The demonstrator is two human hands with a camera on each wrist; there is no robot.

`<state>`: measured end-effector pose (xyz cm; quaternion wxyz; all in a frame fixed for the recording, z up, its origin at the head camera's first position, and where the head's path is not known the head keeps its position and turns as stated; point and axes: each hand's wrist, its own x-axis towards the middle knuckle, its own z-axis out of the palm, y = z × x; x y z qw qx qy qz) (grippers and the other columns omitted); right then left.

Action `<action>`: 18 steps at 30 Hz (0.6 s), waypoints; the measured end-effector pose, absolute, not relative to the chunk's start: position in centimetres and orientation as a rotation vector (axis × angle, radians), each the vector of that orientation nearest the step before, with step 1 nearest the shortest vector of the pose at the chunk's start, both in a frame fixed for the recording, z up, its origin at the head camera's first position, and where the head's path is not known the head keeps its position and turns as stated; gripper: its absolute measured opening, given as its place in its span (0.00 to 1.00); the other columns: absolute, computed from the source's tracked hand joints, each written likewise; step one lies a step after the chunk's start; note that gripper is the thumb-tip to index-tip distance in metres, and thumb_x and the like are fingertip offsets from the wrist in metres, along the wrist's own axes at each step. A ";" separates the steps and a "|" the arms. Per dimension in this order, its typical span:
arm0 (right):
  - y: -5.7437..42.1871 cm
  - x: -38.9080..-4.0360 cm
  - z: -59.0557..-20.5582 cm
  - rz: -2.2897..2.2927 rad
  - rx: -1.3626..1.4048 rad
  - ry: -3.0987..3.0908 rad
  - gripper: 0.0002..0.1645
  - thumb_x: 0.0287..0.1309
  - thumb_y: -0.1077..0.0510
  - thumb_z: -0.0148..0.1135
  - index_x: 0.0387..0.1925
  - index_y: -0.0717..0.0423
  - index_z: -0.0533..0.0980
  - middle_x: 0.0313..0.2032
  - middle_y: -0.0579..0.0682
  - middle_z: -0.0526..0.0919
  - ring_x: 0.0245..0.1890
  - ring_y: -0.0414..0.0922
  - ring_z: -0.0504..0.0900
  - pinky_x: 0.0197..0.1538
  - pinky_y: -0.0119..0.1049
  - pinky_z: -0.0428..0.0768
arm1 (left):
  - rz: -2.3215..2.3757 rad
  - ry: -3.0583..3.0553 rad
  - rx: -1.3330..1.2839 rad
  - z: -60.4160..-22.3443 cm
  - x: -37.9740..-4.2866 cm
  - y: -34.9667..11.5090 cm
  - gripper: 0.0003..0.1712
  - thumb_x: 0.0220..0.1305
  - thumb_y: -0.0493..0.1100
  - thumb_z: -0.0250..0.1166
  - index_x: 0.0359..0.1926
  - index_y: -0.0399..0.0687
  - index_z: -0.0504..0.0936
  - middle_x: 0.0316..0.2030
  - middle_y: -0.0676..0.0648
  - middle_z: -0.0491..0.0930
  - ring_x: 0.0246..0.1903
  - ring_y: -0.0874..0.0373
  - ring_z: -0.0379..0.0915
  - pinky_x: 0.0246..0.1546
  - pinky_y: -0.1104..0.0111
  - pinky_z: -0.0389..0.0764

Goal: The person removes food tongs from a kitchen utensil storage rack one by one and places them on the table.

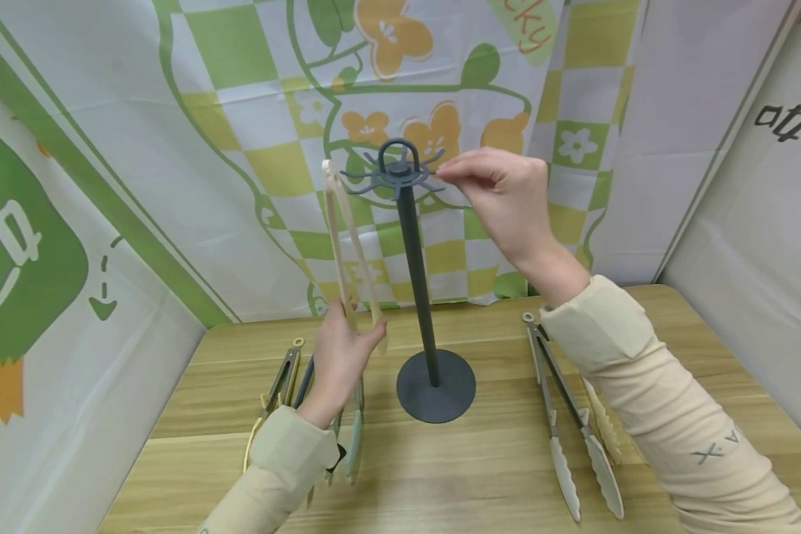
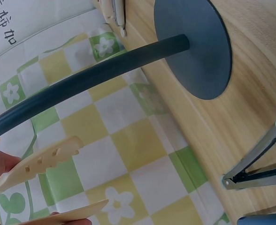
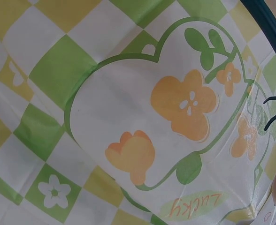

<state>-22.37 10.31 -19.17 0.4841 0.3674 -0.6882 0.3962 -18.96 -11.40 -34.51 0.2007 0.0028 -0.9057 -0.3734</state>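
A dark grey utensil rack stands on the table, with a tall post, a round base and a ring of hooks around a top loop. My left hand grips cream tongs by the arms near their tips, holding them upright. Their hinge end is beside the left hooks; whether it touches one I cannot tell. In the left wrist view a scalloped tip shows, the two arms spread apart. At the rack's right side my right hand pinches the end of a hook. Only its edge appears in the right wrist view.
Tongs with white scalloped tips lie at the right, beside pale tongs partly under the right sleeve. Left of the base lie several more tongs, including a mint pair, partly covered by the left arm. A patterned cloth hangs behind the table.
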 end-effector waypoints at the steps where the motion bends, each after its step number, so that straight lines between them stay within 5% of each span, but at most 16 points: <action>1: 10.3 -22.4 -19.2 0.964 0.895 -1.676 0.04 0.50 0.69 0.64 0.24 0.62 0.84 0.28 0.54 0.85 0.29 0.43 0.83 0.36 0.25 0.80 | -1.041 -2.540 0.007 -34.5 -18.9 -11.5 0.29 0.51 0.50 0.67 0.49 0.38 0.70 0.30 0.42 0.75 0.15 0.54 0.62 0.09 0.67 0.64; 18: 10.4 -22.4 -19.2 0.974 0.879 -1.682 0.04 0.49 0.68 0.65 0.24 0.62 0.84 0.27 0.53 0.85 0.29 0.43 0.83 0.36 0.25 0.80 | -0.979 -2.654 -0.031 -35.1 -18.1 -12.3 0.28 0.51 0.49 0.67 0.46 0.35 0.70 0.21 0.45 0.71 0.12 0.58 0.61 0.08 0.69 0.64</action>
